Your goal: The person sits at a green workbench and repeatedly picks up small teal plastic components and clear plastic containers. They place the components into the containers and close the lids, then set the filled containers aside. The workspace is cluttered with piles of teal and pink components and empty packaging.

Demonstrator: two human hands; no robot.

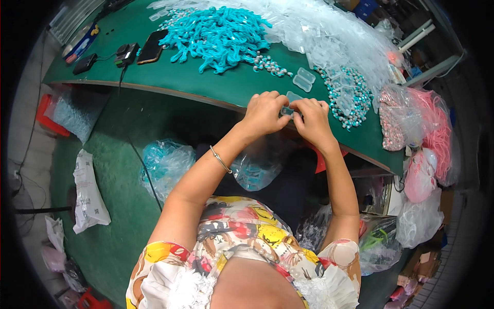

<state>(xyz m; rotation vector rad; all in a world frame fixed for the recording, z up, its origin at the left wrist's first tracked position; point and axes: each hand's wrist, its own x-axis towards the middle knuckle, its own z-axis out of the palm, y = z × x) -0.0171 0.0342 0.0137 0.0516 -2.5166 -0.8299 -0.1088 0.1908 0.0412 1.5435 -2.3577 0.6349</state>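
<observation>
At the near edge of the green table [206, 85], my left hand [264, 114] and my right hand [314, 122] are closed on a small clear plastic case [293, 97], one at each side. My fingers cover much of it, and its contents cannot be made out. Just beyond lies another clear case [304, 80], opened flat. To the right spreads a pile of turquoise and silvery beads [355, 98] with a few clear cases on top. A smaller bead cluster [270, 66] sits left of the opened case, beside a heap of turquoise cords [213, 38].
A large heap of clear cases [329, 33] covers the table's back right. A phone [152, 47] and a small black device [126, 54] with a cable lie at left. Bags of pink cords [436, 126] hang at right. Filled plastic bags [167, 165] sit below the table.
</observation>
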